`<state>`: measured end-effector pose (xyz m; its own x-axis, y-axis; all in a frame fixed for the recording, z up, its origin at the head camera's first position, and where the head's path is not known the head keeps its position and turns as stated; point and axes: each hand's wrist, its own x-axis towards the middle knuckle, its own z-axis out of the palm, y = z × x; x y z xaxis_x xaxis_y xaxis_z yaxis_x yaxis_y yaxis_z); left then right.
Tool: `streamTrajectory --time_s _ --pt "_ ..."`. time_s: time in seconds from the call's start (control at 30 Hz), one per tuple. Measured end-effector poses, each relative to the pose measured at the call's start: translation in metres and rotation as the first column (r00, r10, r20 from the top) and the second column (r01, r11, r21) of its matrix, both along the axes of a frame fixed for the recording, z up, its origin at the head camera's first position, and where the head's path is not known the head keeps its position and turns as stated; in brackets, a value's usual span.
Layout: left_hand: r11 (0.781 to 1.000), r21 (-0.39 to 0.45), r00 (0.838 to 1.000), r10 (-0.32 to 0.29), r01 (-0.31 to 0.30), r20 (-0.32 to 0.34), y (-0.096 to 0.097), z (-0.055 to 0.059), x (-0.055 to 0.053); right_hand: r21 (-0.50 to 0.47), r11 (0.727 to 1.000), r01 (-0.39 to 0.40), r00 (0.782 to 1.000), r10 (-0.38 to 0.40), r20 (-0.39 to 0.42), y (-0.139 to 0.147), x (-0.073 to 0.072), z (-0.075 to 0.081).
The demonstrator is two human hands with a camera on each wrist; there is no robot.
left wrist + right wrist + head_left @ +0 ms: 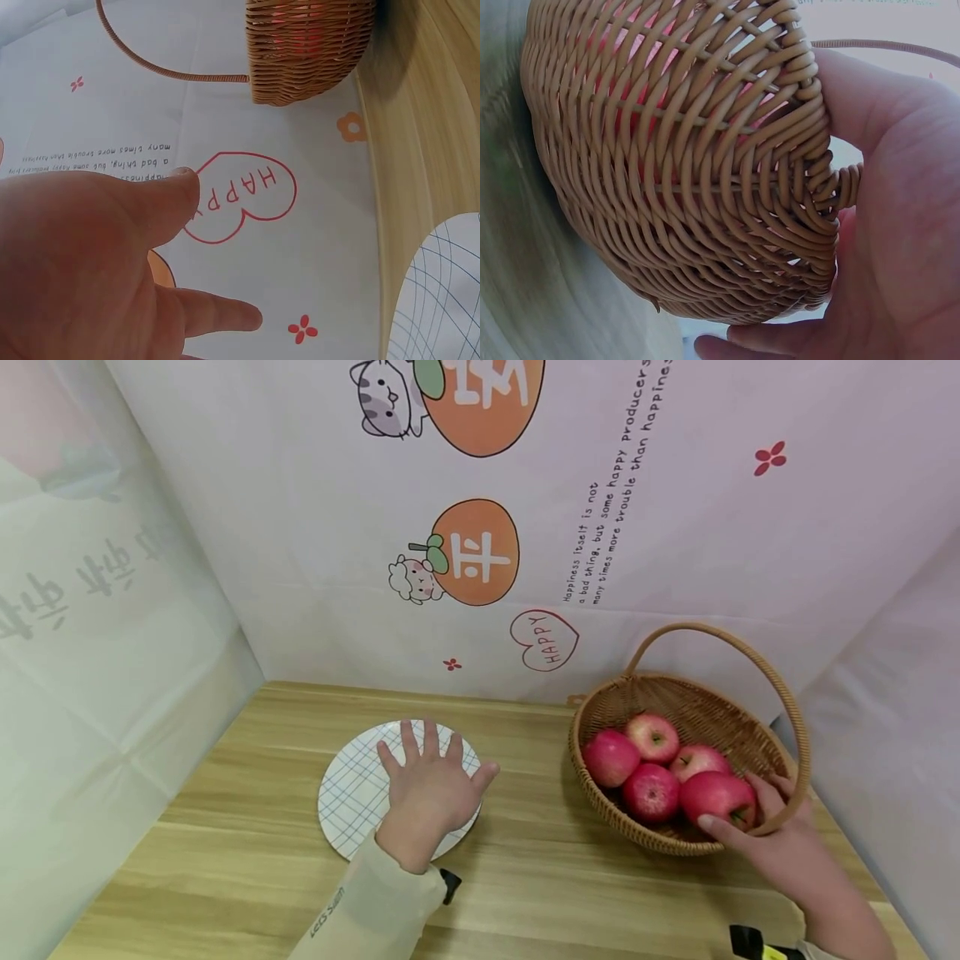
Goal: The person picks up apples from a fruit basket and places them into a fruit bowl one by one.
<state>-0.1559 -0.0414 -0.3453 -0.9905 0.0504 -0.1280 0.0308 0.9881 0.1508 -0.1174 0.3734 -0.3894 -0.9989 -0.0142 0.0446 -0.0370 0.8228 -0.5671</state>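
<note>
A wicker basket (618, 814) with a tall arched handle stands at the right of the table, holding several red apples (651, 792). My right hand (787, 835) reaches over its near right rim beside the foot of the handle. Thumb and fingers lie on either side of the biggest apple (716, 797) and grip it. In the right wrist view that hand (907, 195) crosses the woven rim, its inner fingertips hidden by the wickerwork. My left hand (431, 789), fingers spread wide, is over a round white plate (348, 802) with blue grid lines, holding nothing.
The wood-grain table (517, 877) meets a white printed cloth (315, 610) along its back edge, close behind the basket. More cloth hangs at the left and right sides. The basket handle (750, 647) arches high above the apples.
</note>
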Motion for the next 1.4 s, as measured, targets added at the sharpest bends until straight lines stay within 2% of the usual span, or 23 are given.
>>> streamTrajectory --time_s 0.1,0.17,0.23,0.3,0.37,0.47,0.5,0.57,0.67,0.73,0.9,1.03,1.23,1.33,1.4 --pt "0.999 0.025 0.999 -0.032 0.033 -0.033 0.003 -0.001 -0.003 -0.003 1.0 -0.002 1.0 0.002 0.014 -0.001 0.0 0.002" --pt "0.994 0.079 0.995 -0.07 0.075 -0.064 0.005 0.0 -0.006 -0.011 1.0 -0.004 1.0 0.004 0.018 -0.001 0.0 0.002" --pt "0.978 0.156 0.987 -0.129 0.142 -0.094 0.008 0.001 -0.011 -0.019 1.0 -0.006 1.0 0.006 0.016 -0.001 0.0 0.002" --pt "0.948 0.211 0.968 -0.214 0.237 -0.128 0.012 0.004 -0.018 -0.029 1.0 -0.01 1.0 0.01 0.017 -0.001 0.001 0.002" --pt "0.903 0.242 0.932 -0.32 0.355 -0.172 0.017 0.006 -0.026 -0.035 0.999 -0.012 1.0 0.013 0.015 0.0 0.001 0.001" --pt "0.814 0.261 0.852 -0.466 0.518 -0.238 0.026 0.012 -0.039 -0.04 0.999 -0.011 1.0 0.012 0.026 0.001 0.001 0.0" --pt "0.785 0.268 0.827 -0.502 0.559 -0.255 0.029 0.014 -0.043 -0.042 0.999 -0.01 0.999 0.012 0.036 0.002 0.001 0.0" --pt "0.732 0.291 0.787 -0.551 0.616 -0.278 0.036 0.018 -0.048 -0.042 0.999 -0.011 0.999 0.013 0.045 0.003 0.0 0.0" --pt "0.686 0.301 0.749 -0.594 0.662 -0.293 0.048 0.022 -0.055 -0.051 0.999 -0.015 0.998 0.018 0.059 0.003 -0.001 0.001" --pt "0.668 0.298 0.731 -0.618 0.682 -0.289 0.057 0.024 -0.058 -0.06 0.998 -0.021 0.998 0.024 0.054 0.003 -0.001 0.001" --pt "0.651 0.283 0.709 -0.668 0.704 -0.225 0.085 0.025 -0.063 -0.073 0.997 -0.041 0.998 0.045 0.054 -0.001 0.0 0.002" --pt "0.643 0.27 0.694 -0.698 0.717 -0.178 0.105 0.021 -0.066 -0.063 0.996 -0.062 0.997 0.065 0.042 -0.005 0.001 0.004" --pt "0.665 0.179 0.685 -0.723 0.725 -0.092 0.129 0.014 -0.069 -0.055 0.996 -0.07 0.997 0.072 0.037 -0.008 0.003 0.007" --pt "0.67 0.127 0.68 -0.729 0.732 -0.074 0.137 0.01 -0.07 -0.059 0.996 -0.067 0.997 0.069 0.033 -0.007 0.004 0.007" --pt "0.677 0.099 0.684 -0.727 0.729 -0.061 0.141 0.008 -0.07 -0.06 0.996 -0.068 0.997 0.07 0.033 -0.007 0.004 0.008"
